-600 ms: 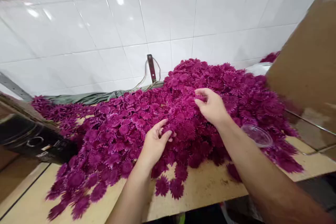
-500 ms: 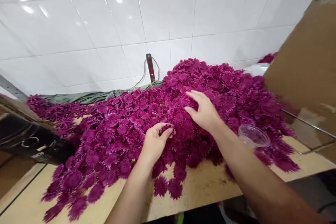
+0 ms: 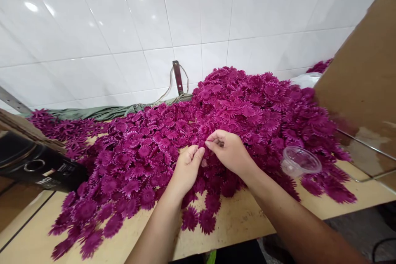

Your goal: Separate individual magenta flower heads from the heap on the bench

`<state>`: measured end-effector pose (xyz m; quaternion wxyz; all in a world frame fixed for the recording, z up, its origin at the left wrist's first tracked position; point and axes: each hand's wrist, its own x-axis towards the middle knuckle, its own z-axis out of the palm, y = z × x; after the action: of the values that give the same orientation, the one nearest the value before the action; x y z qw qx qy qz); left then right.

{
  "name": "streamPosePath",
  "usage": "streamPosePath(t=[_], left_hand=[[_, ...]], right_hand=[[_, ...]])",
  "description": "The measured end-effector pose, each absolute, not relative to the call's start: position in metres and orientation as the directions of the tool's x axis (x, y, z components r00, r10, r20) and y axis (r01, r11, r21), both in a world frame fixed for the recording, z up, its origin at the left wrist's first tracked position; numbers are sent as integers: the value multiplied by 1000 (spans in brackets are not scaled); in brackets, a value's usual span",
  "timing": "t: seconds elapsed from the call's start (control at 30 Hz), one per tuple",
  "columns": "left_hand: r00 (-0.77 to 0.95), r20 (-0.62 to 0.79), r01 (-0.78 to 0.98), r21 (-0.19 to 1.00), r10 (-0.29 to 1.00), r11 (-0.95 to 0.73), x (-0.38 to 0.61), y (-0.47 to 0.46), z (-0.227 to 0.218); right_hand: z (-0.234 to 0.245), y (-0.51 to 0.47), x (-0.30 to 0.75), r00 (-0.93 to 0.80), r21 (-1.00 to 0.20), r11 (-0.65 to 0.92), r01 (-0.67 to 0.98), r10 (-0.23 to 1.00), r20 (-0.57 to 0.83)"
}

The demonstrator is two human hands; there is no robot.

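Lying near the front edge of the table [image 3: 244, 214], loose purple flowers [image 3: 207, 220] could be brushed off by a passing forearm. Just beyond, the left hand [image 3: 187, 165] and right hand [image 3: 227, 152] meet over the flowers, thumb tips almost touching. Fingers on both are curled nearly together; whether either pinches a flower I cannot tell, as any such piece blends into the purple behind. Squeezing too hard there could tear thin petals. Near the right forearm [image 3: 278, 198], a clear tub [image 3: 301, 161] could tip if the elbow swung outward. At left, a tilted black can [image 3: 43, 165] might roll if bumped. Farther back, the flowers rise into a steep pile [image 3: 247, 111]; pulling from its foot could start a slide against the cardboard box [image 3: 361, 82].
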<state>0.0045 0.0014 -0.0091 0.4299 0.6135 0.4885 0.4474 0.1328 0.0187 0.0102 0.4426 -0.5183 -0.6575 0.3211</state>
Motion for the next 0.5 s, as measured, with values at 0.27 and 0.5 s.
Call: streamPosePath(t=[0.27,0.5], left_hand=[[132,182,179,962,974,-204,0,-11,-4],[45,45,-58,997,998,-42,4,-1,-5]], right_hand=[[30,57,159,284,-774,249,582,830,480],[35,40,165,61,-599,385,702,806,589]])
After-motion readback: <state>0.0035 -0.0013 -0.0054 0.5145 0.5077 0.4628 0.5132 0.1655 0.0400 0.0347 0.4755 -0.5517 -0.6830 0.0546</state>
